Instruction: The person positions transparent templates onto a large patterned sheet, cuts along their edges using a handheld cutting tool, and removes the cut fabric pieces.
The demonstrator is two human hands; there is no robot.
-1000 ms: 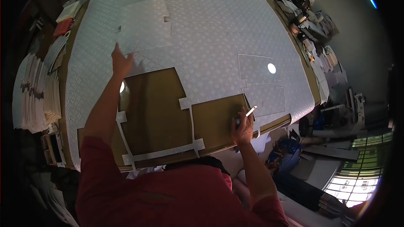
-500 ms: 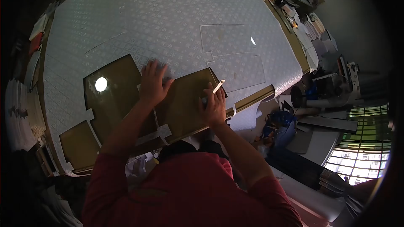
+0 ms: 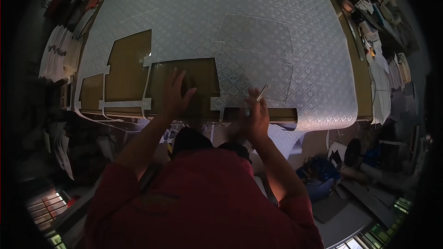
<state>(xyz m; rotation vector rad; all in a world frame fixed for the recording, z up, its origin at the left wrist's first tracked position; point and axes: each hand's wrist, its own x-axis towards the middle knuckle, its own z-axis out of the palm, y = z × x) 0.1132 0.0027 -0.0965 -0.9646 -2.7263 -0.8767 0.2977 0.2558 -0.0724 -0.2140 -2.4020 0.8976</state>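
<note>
A patterned pale grey fabric [image 3: 184, 14] covers a large table, with several shaped openings cut through it. Through these openings the brown tabletop [image 3: 127, 71] shows. My left hand [image 3: 175, 97] is over the middle opening, fingers apart and holding nothing; whether it touches the surface I cannot tell. In my right hand [image 3: 257, 115], near the front edge, is a slim pale stick-like tool [image 3: 262, 93] that slants up between the fingers. Its exact kind is unclear, and its lower end is hidden. Beyond that hand, thin light outlines [image 3: 256, 54] mark pattern shapes on the uncut fabric.
Stacks of paper [image 3: 57, 53] stand left of the table. Papers and tools crowd the right side [image 3: 376, 64]. A blue bag [image 3: 318, 175] lies on the floor at right, near a dark round fan [image 3: 353, 151]. Fabric hangs over the front edge [image 3: 281, 140].
The view has turned, so the table now appears straight on. My right hand has come off the brown opening and sits farther right by the front edge. My left hand remains spread.
</note>
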